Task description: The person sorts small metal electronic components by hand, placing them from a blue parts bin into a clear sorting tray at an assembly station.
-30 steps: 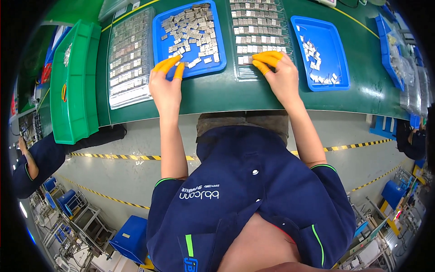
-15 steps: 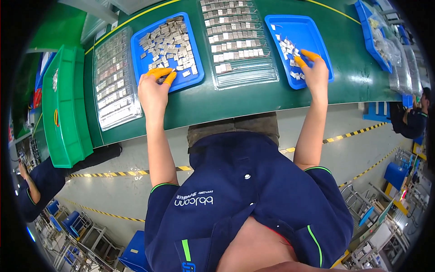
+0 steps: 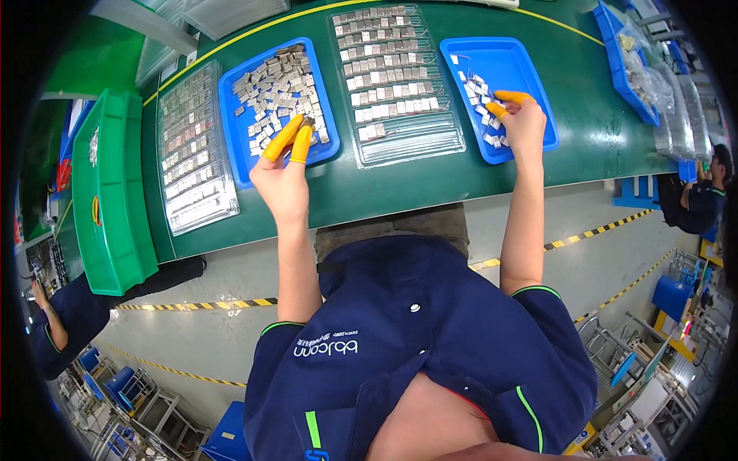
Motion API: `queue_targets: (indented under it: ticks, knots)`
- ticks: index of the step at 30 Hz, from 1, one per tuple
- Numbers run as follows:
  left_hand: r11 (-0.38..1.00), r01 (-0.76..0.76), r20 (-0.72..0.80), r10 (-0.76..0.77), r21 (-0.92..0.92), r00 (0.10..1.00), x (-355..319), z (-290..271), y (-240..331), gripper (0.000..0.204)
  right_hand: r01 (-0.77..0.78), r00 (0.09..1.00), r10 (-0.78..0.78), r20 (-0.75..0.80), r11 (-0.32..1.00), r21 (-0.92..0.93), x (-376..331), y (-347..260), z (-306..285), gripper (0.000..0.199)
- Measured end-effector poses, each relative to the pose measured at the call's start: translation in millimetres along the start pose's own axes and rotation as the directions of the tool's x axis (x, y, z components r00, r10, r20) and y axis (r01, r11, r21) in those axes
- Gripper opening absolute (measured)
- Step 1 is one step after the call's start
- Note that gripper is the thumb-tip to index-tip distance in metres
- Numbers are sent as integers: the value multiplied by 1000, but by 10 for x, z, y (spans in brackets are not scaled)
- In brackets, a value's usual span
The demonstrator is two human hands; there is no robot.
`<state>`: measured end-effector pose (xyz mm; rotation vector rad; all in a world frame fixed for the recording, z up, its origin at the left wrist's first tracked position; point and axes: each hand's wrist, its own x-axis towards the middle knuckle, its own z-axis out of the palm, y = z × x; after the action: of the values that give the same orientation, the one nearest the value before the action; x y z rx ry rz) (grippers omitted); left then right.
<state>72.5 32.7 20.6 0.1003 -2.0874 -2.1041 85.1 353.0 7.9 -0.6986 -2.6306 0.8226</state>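
The left hand (image 3: pixel 283 178), its fingertips sheathed in smooth orange rubber cots, is reaching into the left shallow blue plastic tray (image 3: pixel 234 127), thumb and forefinger pressed together around one small flat grey metal piece (image 3: pixel 305 121) at the near edge of the loose heap. The right hand (image 3: pixel 523 127), capped in the same orange, is curling over the right blue plastic tray (image 3: pixel 523 65), fingers bunched on the scattered pale little parts (image 3: pixel 478 96); whether it is gripping one, I cannot tell. Between the trays, a clear ribbed blister sheet (image 3: pixel 396 77) is lying on the matte green benchtop (image 3: pixel 584 123), its pockets holding neat grey rows. Far left, a second clear sheet (image 3: pixel 191 150) is lying beside a glossy green plastic crate (image 3: pixel 108 200).
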Motion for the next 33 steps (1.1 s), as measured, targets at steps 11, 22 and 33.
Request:
queue_targets:
  ticks: [11,22,33]
  knots:
    - [943,92,134,-51,-321,990,-29,540,210,27,-11,999,16,-32,987,163,-45,71,-205,19]
    - [938,267,397,-163,-222,903,-224,704,243,26,-186,961,-58,270,587,788,-508,-713,-94,20]
    - [946,254,319,-182,-203,930,-270,527,205,24,-354,909,-125,397,271,895,-726,-964,118,22]
